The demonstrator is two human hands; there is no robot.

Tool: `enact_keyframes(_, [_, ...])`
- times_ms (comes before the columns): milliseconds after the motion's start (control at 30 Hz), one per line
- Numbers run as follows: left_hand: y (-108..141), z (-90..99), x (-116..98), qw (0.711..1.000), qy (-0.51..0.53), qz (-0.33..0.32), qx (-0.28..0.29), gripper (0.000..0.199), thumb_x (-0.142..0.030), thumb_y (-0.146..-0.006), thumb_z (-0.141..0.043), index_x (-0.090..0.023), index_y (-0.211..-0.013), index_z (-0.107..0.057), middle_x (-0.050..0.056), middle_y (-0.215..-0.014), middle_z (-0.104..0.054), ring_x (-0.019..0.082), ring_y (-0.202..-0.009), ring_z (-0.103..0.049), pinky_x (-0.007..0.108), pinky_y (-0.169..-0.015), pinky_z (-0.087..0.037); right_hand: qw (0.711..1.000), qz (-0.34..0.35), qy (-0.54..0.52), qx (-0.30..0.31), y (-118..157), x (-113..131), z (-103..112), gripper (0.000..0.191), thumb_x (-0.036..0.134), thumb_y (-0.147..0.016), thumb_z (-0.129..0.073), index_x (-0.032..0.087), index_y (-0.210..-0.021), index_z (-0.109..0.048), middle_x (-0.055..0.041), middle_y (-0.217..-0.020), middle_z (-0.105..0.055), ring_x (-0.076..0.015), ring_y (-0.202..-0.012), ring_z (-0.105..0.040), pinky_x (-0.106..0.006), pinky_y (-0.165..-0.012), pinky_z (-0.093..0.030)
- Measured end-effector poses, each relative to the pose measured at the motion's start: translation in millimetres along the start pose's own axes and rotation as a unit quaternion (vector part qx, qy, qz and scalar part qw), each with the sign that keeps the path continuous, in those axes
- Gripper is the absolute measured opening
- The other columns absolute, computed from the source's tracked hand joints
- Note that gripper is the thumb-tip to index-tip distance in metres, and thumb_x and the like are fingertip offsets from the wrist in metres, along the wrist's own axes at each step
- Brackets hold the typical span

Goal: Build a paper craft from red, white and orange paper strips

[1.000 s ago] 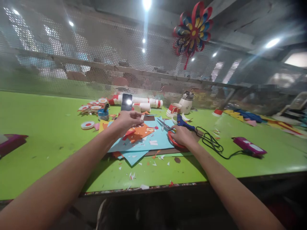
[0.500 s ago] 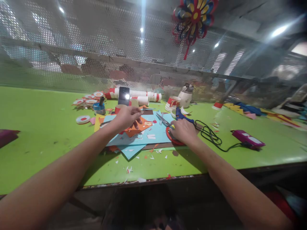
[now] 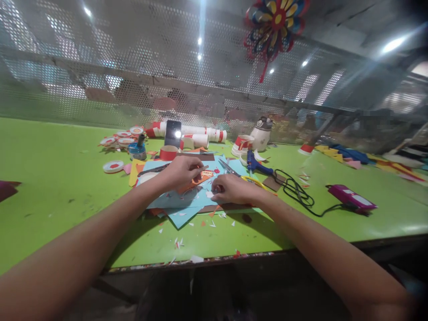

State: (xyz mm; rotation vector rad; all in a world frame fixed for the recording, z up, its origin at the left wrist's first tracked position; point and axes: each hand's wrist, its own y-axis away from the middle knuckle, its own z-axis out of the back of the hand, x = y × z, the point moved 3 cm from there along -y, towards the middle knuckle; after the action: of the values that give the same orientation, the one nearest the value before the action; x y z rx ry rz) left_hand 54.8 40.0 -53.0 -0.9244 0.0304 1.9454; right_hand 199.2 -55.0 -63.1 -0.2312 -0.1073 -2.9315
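Two bare hands work over the middle of a bright green counter (image 3: pixel 67 209). The left hand (image 3: pixel 183 171) is above one orange paper piece (image 3: pixel 189 187), its thumb and fingers drawn narrow; whether it grips anything cannot be told. The right hand (image 3: pixel 232 189) is curled low just to the right, its fingertips near one small white paper scrap (image 3: pixel 210 194); its grip cannot be told either. Light-blue paper sheets (image 3: pixel 182 216) lie under both hands, too overlapped to count.

One pair of scissors with metal blades (image 3: pixel 228 167) and a yellow handle loop lies just beyond the right hand. To its right come one blue glue gun (image 3: pixel 257 165), one brown flat piece (image 3: pixel 273 182) and one purple rectangular box (image 3: pixel 351 197) with a black cable (image 3: pixel 297 189). One purple object (image 3: pixel 8 189) shows at the left edge.

On the far side are two white cylindrical tubes, one long (image 3: pixel 216 134) and one short (image 3: pixel 199 141), and one upright black phone (image 3: pixel 173 133). Nearer stands one red ring (image 3: pixel 169 153). To the left are one blue round jar (image 3: pixel 136 151), a cluster of at least four white-rimmed discs (image 3: pixel 126 141), and one separate white-rimmed disc (image 3: pixel 113 166). Right of the tubes stand one red-and-white cup (image 3: pixel 243 145) and one white rounded jug (image 3: pixel 261 137). One multicoloured flower ornament (image 3: pixel 278 22) hangs above.
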Motion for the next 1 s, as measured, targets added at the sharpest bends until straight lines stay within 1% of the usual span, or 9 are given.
enact_keyframes(100, [0,2.8,0,1.0,0.009,-0.003,-0.013,0.019,-0.028,-0.082,-0.053,-0.014,-0.081,-0.067,0.005,-0.068,-0.071,0.014,-0.062,-0.064,0.025,-0.061,-0.048,0.999,-0.003,-0.033,0.011,-4,-2,1,0.015,0.029,-0.077,-0.066,0.016,-0.082,-0.07,-0.0057,-0.079,-0.069,-0.0157,-0.069,-0.058,-0.024,-0.057,-0.036])
enact_keyframes(233, [1,3.4,-2,1.0,0.017,0.007,-0.014,0.023,-0.032,-0.083,-0.053,-0.014,-0.079,-0.067,0.006,-0.068,-0.071,0.014,-0.062,-0.064,0.025,-0.06,-0.048,0.999,0.003,-0.049,0.02,-7,-2,-2,0.012,0.026,-0.076,-0.065,0.016,-0.078,-0.07,-0.0053,-0.076,-0.07,-0.0146,-0.067,-0.058,-0.023,-0.058,-0.037])
enact_keyframes(400, [2,0.9,-6,1.0,0.014,0.022,-0.005,0.024,-0.031,-0.083,-0.054,-0.013,-0.08,-0.07,0.008,-0.07,-0.071,0.015,-0.062,-0.064,0.026,-0.06,-0.049,0.999,0.006,-0.044,-0.002,-5,-2,-7,0.012,0.025,-0.078,-0.063,0.015,-0.075,-0.069,-0.0054,-0.073,-0.068,-0.0137,-0.064,-0.055,-0.024,-0.057,-0.035])
enact_keyframes(500, [2,-1.0,-8,0.999,0.027,0.027,0.014,0.025,-0.029,-0.082,-0.054,-0.011,-0.083,-0.071,0.008,-0.072,-0.072,0.016,-0.065,-0.065,0.027,-0.062,-0.05,0.999,0.012,-0.04,-0.019,-1,0,-9,0.014,0.027,-0.079,-0.063,0.016,-0.073,-0.066,-0.0045,-0.071,-0.066,-0.0127,-0.062,-0.051,-0.023,-0.056,-0.032])
enact_keyframes(600, [3,-4.3,-10,0.998,0.035,0.04,0.035,0.026,-0.03,-0.082,-0.054,-0.011,-0.084,-0.072,0.009,-0.072,-0.072,0.017,-0.066,-0.065,0.026,-0.061,-0.049,0.999,0.009,-0.031,-0.038,4,3,-10,0.013,0.027,-0.082,-0.06,0.016,-0.075,-0.064,-0.0034,-0.07,-0.064,-0.0122,-0.061,-0.048,-0.022,-0.054,-0.029])
enact_keyframes(733, [7,-13.4,-12,0.995,0.042,0.072,0.061,0.029,-0.034,-0.083,-0.054,-0.013,-0.089,-0.073,0.006,-0.067,-0.071,0.014,-0.053,-0.061,0.023,-0.048,-0.044,0.997,0.026,-0.038,-0.062,11,9,-4,0.006,0.017,-0.081,-0.057,0.017,-0.079,-0.063,-0.0015,-0.068,-0.061,-0.0111,-0.059,-0.045,-0.022,-0.054,-0.027])
enact_keyframes(800, [9,-19.5,-15,0.992,0.054,0.082,0.085,0.028,-0.031,-0.083,-0.052,-0.014,-0.091,-0.072,0.004,-0.063,-0.069,0.012,-0.047,-0.057,0.022,-0.044,-0.042,0.994,0.047,-0.057,-0.08,15,11,3,0.006,0.016,-0.082,-0.057,0.016,-0.08,-0.063,-0.0004,-0.066,-0.059,-0.0104,-0.056,-0.044,-0.022,-0.054,-0.028])
enact_keyframes(900, [12,-26.6,-22,0.984,0.103,0.072,0.124,0.024,-0.028,-0.084,-0.05,-0.015,-0.085,-0.07,0.003,-0.062,-0.067,0.012,-0.049,-0.059,0.021,-0.044,-0.044,0.987,0.066,-0.089,-0.113,18,11,12,0.009,0.018,-0.084,-0.057,0.016,-0.08,-0.064,0.0,-0.063,-0.059,-0.0101,-0.055,-0.045,-0.022,-0.055,-0.031])
enact_keyframes(1000, [13,-26.5,-28,0.98,0.137,0.07,0.125,0.019,-0.024,-0.083,-0.051,-0.015,-0.072,-0.064,0.003,-0.063,-0.067,0.012,-0.051,-0.061,0.02,-0.046,-0.046,0.981,0.065,-0.107,-0.147,20,6,17,0.011,0.015,-0.084,-0.056,0.015,-0.077,-0.065,-0.0006,-0.065,-0.061,-0.0103,-0.058,-0.049,-0.022,-0.057,-0.033])
